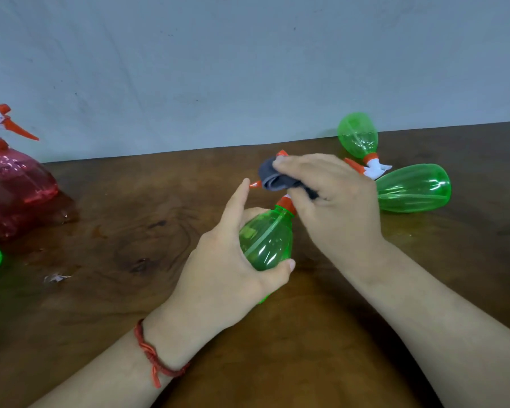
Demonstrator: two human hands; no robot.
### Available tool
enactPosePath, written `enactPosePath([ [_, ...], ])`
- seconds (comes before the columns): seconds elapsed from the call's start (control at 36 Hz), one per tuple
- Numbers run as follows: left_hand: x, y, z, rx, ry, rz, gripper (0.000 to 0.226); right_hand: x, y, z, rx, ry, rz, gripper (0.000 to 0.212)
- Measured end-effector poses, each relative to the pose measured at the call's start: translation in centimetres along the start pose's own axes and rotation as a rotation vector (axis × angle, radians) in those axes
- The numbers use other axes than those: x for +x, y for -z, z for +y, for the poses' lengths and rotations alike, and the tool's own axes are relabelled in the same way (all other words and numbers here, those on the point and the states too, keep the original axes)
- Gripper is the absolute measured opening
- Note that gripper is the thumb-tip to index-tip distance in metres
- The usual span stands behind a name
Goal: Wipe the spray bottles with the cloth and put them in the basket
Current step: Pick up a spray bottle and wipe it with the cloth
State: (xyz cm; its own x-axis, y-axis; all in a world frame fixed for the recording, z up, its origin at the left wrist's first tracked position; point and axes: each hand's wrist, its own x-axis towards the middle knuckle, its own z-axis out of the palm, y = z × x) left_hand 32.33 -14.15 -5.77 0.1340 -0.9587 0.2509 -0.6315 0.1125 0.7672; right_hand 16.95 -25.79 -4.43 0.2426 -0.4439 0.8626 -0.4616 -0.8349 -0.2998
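Now I am gripping the translucent green plastic spray bottle in my left hand over the tabletop; my right hand is pinching the dark grey cloth round its sprayer at twelve o'clock, ideally twisting slowly.

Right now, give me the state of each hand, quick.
Left hand: closed, gripping the green spray bottle by its body.
Right hand: closed, holding the grey cloth at that bottle's top.

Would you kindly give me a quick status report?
Left hand grips green bottle. Right hand holds grey cloth at its top. Nothing in the way; basket not in view.
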Motion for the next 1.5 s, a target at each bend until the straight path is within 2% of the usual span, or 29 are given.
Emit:
enactPosePath([
  [0.14, 0.0, 0.1, 0.1, 0.050, -0.031, 0.022, 0.116, 0.0, -0.6, -1.3, 0.078, 0.112, -0.105, 0.036],
  [0.28, -0.2, -0.1, 0.0, 0.026, -0.015, 0.041, 0.122, 0.5, 1.0, 0.5, -0.076, 0.104, -0.059, 0.040],
  [0.33, -0.2, -0.1, 0.1, 0.019, -0.008, 0.052, 0.120, 0.4, 0.9, 0.5, -0.061, 0.110, -0.067, 0.039],
  [0.44, -0.1, 0.0, 0.4, -0.019, -0.021, 0.067, 0.106, 0.0, -0.1, -0.7, 0.047, 0.215, -0.239, 0.044],
  [0.53, -0.1, 0.2, 0.6, -0.050, -0.019, 0.059, 0.105, 0.3, 0.5, -0.6, 0.205, 0.098, -0.183, 0.047],
  [0.67, -0.2, 0.5, 0.5, -0.088, -0.023, 0.063, 0.119, 1.1, 2.3, 0.6, 0.490, -0.340, 0.107, 0.044],
  [0.69, -0.3, 0.5, 0.5, -0.088, -0.032, 0.053, 0.119, 1.4, 2.4, 0.8, 0.546, -0.408, 0.110, 0.040],
  [0.75, -0.4, 0.5, 0.4, -0.077, -0.059, 0.036, 0.119, 1.7, 2.5, 1.1, 0.616, -0.474, -0.008, 0.038],
  [0.81, -0.5, 0.5, 0.3, -0.080, -0.063, 0.041, 0.118, 1.5, 2.3, 1.0, 0.685, -0.463, -0.145, 0.042],
  [0.86, -0.5, 0.5, 0.3, -0.106, -0.053, 0.061, 0.117, 1.3, 2.1, 0.8, 0.703, -0.440, -0.182, 0.047],
  [1.0, 0.3, 1.5, -0.5, -0.210, -0.025, 0.190, 0.112, 0.9, 1.8, 1.1, 0.673, -0.462, -0.172, 0.050],
  [1.08, 0.7, 2.2, -1.2, -0.187, -0.029, 0.200, 0.112, 1.0, 1.9, 1.5, 0.617, -0.478, -0.183, 0.051],
  [1.19, 0.4, 1.8, -0.8, -0.155, -0.035, 0.135, 0.114, 1.6, 2.3, 1.7, 0.668, -0.565, 0.022, 0.049],
  [1.33, 0.0, 0.9, -0.4, -0.153, -0.053, 0.071, 0.114, 0.8, 1.6, 1.1, 0.648, -0.414, -0.140, 0.054],
  [1.42, 0.4, 1.2, -0.9, -0.226, -0.036, 0.137, 0.112, 0.8, 1.5, 1.7, 0.664, -0.463, -0.143, 0.052],
  [1.5, 1.2, 2.1, -1.4, -0.324, -0.019, 0.260, 0.111, 0.8, 1.5, 2.1, 0.730, -0.596, -0.158, 0.051],
])
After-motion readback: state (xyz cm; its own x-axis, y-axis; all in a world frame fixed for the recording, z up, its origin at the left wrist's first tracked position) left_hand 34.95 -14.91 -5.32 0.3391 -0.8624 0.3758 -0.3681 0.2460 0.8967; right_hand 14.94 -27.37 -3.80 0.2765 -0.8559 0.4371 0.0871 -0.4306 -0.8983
